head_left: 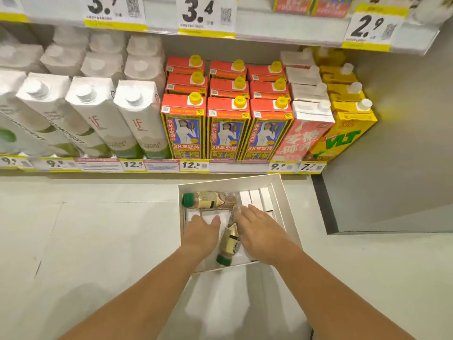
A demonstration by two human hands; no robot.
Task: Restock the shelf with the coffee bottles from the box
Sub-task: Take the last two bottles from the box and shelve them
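Coffee bottles, green-capped (229, 239), lie loose in white cardboard box (285, 197); both hands, left hand (202, 233) and right hand (261, 231), reach in open-fingered, grasping nothing, flanking one bottle for pickup.

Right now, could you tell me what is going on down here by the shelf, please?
A person is reaching with both bare hands into a white box on the floor, in front of a shelf of drink cartons. Two green-capped coffee bottles lie in it: one along the far side, another between the hands. The left hand and the right hand are open beside that nearer bottle; neither grips it yet.
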